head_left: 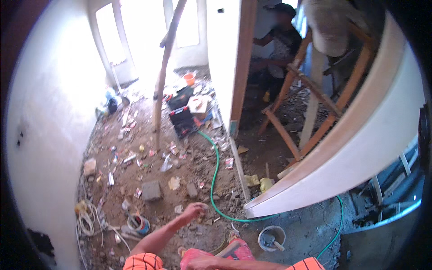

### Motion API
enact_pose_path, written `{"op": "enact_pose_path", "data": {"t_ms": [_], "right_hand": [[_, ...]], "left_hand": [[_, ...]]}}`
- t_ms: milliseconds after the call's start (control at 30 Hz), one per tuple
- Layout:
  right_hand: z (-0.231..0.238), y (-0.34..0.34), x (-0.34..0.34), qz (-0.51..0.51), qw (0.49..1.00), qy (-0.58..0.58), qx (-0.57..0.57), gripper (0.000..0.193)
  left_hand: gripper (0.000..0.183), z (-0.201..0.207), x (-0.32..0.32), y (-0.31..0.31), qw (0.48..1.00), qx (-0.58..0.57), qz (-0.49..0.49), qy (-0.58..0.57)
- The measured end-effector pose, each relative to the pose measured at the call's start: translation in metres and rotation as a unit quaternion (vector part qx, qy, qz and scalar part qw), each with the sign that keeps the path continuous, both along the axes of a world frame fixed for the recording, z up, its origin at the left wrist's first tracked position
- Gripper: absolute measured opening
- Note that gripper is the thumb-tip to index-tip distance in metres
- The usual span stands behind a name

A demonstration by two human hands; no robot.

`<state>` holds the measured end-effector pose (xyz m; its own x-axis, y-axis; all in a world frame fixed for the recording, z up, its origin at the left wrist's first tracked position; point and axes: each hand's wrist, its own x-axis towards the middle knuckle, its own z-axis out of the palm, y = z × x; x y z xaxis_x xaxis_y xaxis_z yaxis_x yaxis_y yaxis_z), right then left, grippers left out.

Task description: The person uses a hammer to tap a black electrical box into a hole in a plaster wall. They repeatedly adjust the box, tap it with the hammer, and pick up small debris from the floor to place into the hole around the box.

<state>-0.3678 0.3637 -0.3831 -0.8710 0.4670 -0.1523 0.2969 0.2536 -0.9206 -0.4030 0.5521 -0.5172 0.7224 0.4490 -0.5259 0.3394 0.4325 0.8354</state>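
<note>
1. Green and thin, a hose snakes over the rubble-strewn dirt floor, passing just right of the left hand.
2. The left hand reaches out low over the rubble with its fingers curled downward; whether they grip anything, I cannot tell.
3. The right hand is out of sight; only an orange checked sleeve shows at the lower edge.
4. A small grey bucket with a tool in it stands right of the hand, near the white wall's base.
5. Small red-and-white packets and wrappers lie scattered on the floor farther off.
6. A flat pale box rests on a black-and-red toolbox beside the hose's far end.
7. White coiled cable lies left, by the wall.
</note>
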Motion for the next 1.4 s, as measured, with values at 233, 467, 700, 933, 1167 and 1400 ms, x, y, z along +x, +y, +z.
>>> {"op": "enact_pose_path", "data": {"t_ms": [233,467,700,933,1167,1400], "right_hand": [[0.023,0.012,-0.012,-0.049,0.995,0.081,-0.034,0.036],[0.033,0.016,-0.032,-0.247,0.953,0.174,-0.036,0.029],[0.026,0.017,0.026,-0.771,0.606,0.033,0.194,0.019],[-0.037,0.02,0.044,-0.813,0.561,-0.094,0.124,0.029],[-0.065,0.025,0.022,-0.84,0.539,-0.02,0.065,0.023],[-0.059,0.023,0.014,-0.854,0.516,0.056,0.025,0.018]], "left_hand": [[0.029,0.012,0.071,-0.082,0.974,-0.2,0.0,-0.104],[0.03,0.029,0.059,-0.101,0.951,-0.295,-0.027,-0.088],[0.028,0.053,0.024,-0.034,0.978,-0.081,-0.008,-0.193],[0.025,0.068,-0.002,-0.025,0.962,0.109,-0.147,-0.203],[0.028,0.078,-0.029,-0.024,0.945,0.23,-0.185,-0.14],[0.031,0.08,-0.034,-0.023,0.941,0.244,-0.177,-0.151]]}}
